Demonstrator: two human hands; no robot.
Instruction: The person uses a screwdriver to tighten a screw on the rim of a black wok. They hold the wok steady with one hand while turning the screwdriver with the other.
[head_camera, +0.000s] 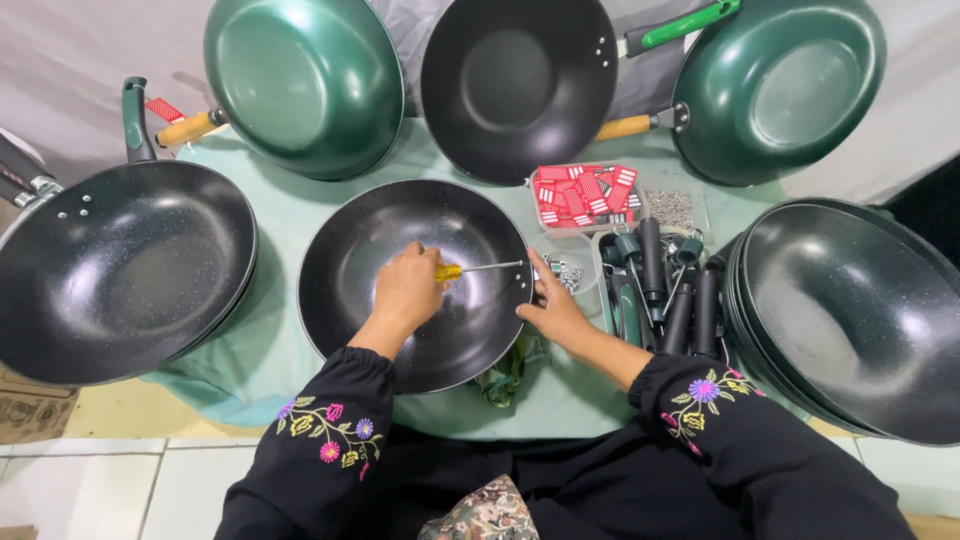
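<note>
Woks ring a table spread with pale green cloth. Centre and near, a black wok lies open side up. The left hand is over its bowl, fist closed round the yellow handle of a screwdriver, whose shaft points right to the wok's right rim. The right hand is at that rim, fingers curled on the edge; whether it pinches a small part I cannot tell. Just right of it lie dark handles, a small tub of screws, and farther off a box of red tags. Black pans stack at right and at left; two green woks and one black lean along the far side.
</note>
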